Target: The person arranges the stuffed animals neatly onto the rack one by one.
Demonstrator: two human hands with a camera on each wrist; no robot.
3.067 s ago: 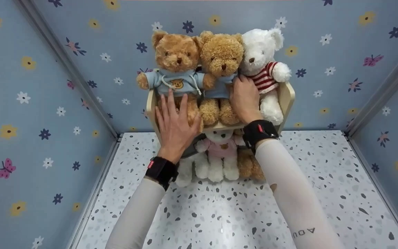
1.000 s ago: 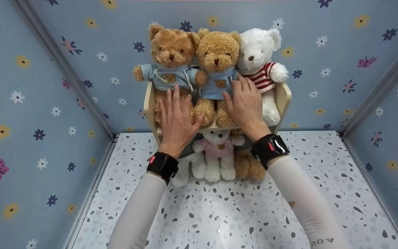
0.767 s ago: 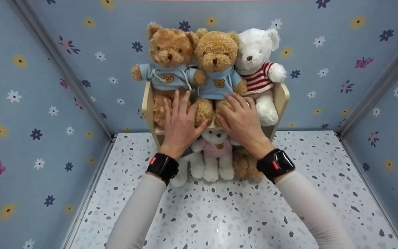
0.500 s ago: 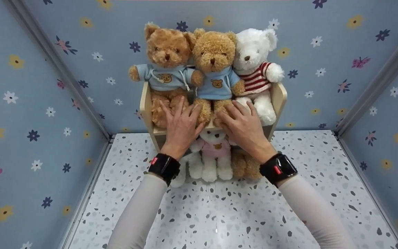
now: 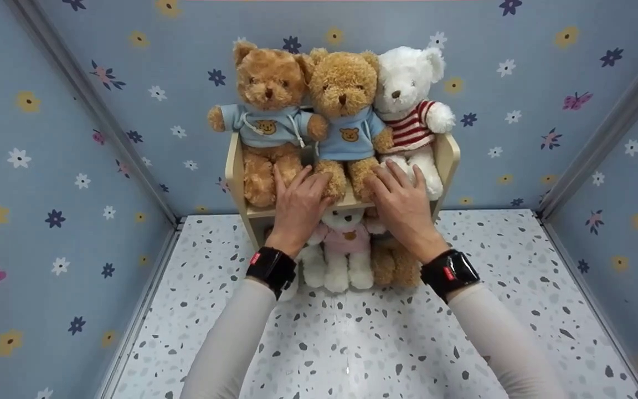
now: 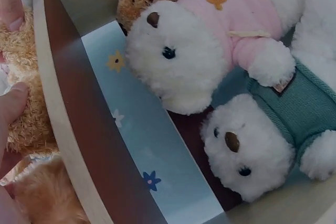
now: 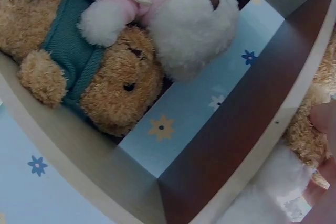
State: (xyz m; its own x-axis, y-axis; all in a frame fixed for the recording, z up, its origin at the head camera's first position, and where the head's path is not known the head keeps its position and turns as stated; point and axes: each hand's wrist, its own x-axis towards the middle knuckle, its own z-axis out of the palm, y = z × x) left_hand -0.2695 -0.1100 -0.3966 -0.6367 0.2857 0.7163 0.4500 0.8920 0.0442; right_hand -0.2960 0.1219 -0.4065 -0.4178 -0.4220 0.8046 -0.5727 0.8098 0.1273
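Three teddy bears sit side by side on the upper tier of a wooden shelf [image 5: 448, 158] in the head view. The middle tan teddy bear [image 5: 346, 141] wears a blue shirt. My left hand [image 5: 299, 208] holds its foot on the left side, thumb and fingers on the tan fur in the left wrist view. My right hand [image 5: 405, 210] holds the other foot, its fingers also lying against the white bear [image 5: 406, 80] in a striped sweater. At left, the brown bear [image 5: 269, 83] in a light blue hoodie sits with its leg beside my left fingers.
Below, a white bear [image 5: 346, 241] in a pink top sits on the lower tier. Beside it are a white bear [image 6: 244, 148] in green and a tan bear [image 7: 121, 85] in a green sweater. Flowered wall panels [image 5: 64, 183] flank the speckled floor [image 5: 346, 343].
My right hand has moved down from beside the middle bear's shirt to its foot, uncovering its arm. My left hand has shifted right from the brown bear's legs to the middle bear's other foot.
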